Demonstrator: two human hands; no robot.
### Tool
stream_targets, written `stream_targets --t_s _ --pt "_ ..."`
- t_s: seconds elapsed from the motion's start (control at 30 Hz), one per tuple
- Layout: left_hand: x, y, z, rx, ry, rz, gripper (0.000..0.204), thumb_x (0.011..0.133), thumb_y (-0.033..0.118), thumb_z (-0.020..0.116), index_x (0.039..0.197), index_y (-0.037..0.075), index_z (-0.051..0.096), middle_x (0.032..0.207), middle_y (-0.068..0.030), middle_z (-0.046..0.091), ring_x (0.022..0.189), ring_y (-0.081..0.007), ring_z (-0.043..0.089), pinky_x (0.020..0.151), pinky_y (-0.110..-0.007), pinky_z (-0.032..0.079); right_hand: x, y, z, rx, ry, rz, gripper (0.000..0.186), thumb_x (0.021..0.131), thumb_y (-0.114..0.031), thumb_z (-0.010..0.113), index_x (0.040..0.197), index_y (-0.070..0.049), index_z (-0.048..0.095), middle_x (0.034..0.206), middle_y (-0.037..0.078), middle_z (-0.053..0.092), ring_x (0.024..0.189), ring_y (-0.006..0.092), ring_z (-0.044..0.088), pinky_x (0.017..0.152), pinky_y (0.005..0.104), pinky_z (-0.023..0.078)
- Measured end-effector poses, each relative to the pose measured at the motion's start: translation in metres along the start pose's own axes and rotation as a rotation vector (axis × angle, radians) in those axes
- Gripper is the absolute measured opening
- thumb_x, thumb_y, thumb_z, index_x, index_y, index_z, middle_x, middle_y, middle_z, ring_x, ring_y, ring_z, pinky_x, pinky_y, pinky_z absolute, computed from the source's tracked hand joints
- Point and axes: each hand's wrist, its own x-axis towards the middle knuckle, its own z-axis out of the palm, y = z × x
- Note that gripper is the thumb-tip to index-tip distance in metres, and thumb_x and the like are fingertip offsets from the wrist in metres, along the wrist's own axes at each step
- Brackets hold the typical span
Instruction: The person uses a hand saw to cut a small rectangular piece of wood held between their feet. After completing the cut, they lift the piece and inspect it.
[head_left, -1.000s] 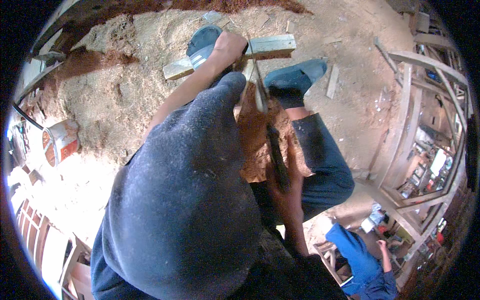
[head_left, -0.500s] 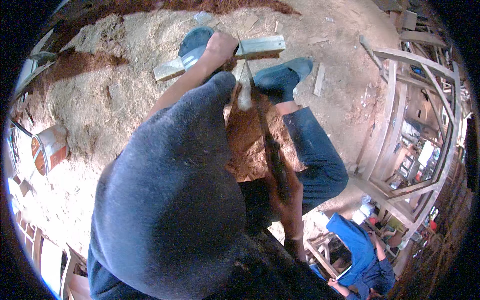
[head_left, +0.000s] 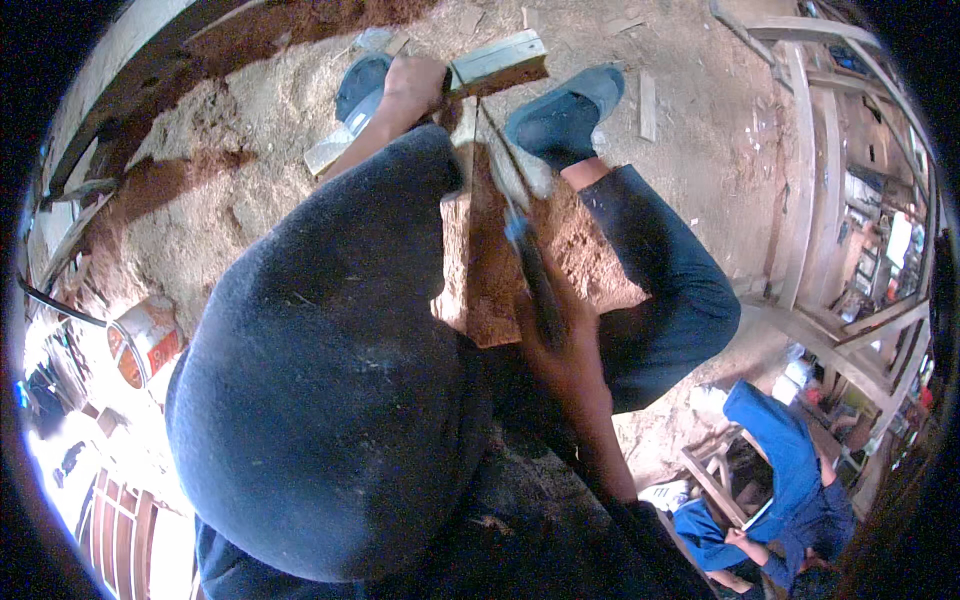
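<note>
A length of squared timber [head_left: 497,62] lies across the ground under my left foot, which wears a dark slipper [head_left: 362,85]. My left hand [head_left: 413,88] is closed over the timber beside that foot; its fingertips are hidden. In my right hand [head_left: 568,325] is the dark handle of a handsaw [head_left: 517,222], gripped between my legs. Its narrow blade, seen almost edge-on and partly blurred, runs away from me to the timber, just right of my left hand. My other slippered foot [head_left: 560,118] rests to the right of the blade.
Sawdust and wood scraps [head_left: 647,105] cover the ground. A tin bucket [head_left: 145,340] stands at left. Timber frames [head_left: 805,180] rise at right, with cluttered goods behind. Another person in blue [head_left: 790,470] sits at lower right by a wooden frame [head_left: 715,485]. A beam [head_left: 120,95] crosses the upper left.
My right hand and the saw have moved forward, toward the timber. My left hand stays on the timber. The whole view has shifted a little.
</note>
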Motion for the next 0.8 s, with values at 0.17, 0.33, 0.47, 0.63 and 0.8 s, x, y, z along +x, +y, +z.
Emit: stream_targets --t_s 0.17,0.33,0.47,0.63,0.8 --pt "-0.002 -0.027 0.012 0.052 0.014 -0.043 0.022 0.08 0.021 0.064 0.094 0.007 0.073 0.095 -0.0146 0.072 0.089 -0.0275 0.071 0.08 -0.04 0.056 -0.032 -0.005 -0.018 0.03 -0.037 0.047 0.049 0.09 -0.009 0.063 0.135 0.002 0.048 0.105 0.025 0.067 0.091 0.0297 0.068 0.082 0.0359 0.052" --pt "0.0 -0.021 0.022 0.039 0.064 0.015 0.028 0.077 0.031 0.07 0.094 0.009 0.073 0.098 -0.0146 0.072 0.093 -0.0288 0.07 0.081 -0.04 0.055 -0.011 0.019 -0.012 -0.004 0.02 -0.159 0.05 0.089 -0.009 0.064 0.135 0.002 0.047 0.098 0.021 0.067 0.082 0.0295 0.067 0.078 0.0348 0.053" --pt "-0.002 -0.015 0.006 0.047 -0.015 -0.04 0.026 0.076 0.031 0.069 0.091 0.01 0.074 0.096 -0.0152 0.072 0.092 -0.0295 0.07 0.08 -0.04 0.056 -0.015 0.013 -0.015 0.008 0.023 -0.12 0.049 0.089 -0.007 0.062 0.136 -0.001 0.048 0.097 0.02 0.068 0.084 0.0294 0.069 0.079 0.035 0.053" --pt "-0.002 -0.006 -0.004 0.06 -0.088 -0.039 0.028 0.076 0.032 0.069 0.092 0.009 0.074 0.095 -0.0167 0.072 0.091 -0.0304 0.07 0.08 -0.041 0.056 -0.033 0.006 -0.023 0.032 -0.08 0.004 0.05 0.09 -0.006 0.06 0.138 -0.001 0.045 0.104 0.024 0.068 0.088 0.0292 0.071 0.076 0.0346 0.054" --pt "0.002 -0.025 0.002 0.06 -0.068 -0.042 0.038 0.076 0.041 0.07 0.094 0.007 0.073 0.095 -0.0177 0.071 0.09 -0.033 0.07 0.079 -0.044 0.056 0.001 0.003 -0.031 -0.049 -0.122 -0.046 0.05 0.09 -0.008 0.061 0.137 0.0 0.046 0.101 0.025 0.068 0.095 0.0302 0.07 0.077 0.0353 0.054"
